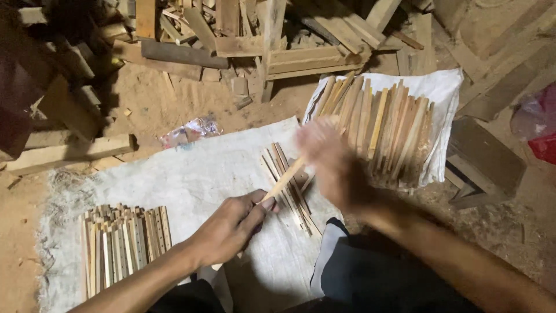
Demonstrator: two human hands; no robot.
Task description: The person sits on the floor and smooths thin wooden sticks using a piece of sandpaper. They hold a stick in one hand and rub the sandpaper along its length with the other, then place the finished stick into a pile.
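Observation:
My left hand [231, 226] grips the near end of a thin wooden stick [285, 179] that slants up to the right. My right hand [330, 162] is blurred with motion just above the stick's far end; whether it holds anything I cannot tell. Under both hands lies a small bunch of thin sticks [289, 188] on a grey-white cloth [191, 174]. A neat stack of short slats [121, 243] lies at the cloth's left. A larger heap of slats [382, 124] rests on a white sack [446, 87] to the right.
Scrap timber and offcuts [260, 40] are piled at the back. A long plank [66, 152] lies at the left on sawdust-covered ground. A wooden block [486, 159] and a red bag [544, 145] sit at the right. My dark-trousered knee [370, 272] is at the bottom.

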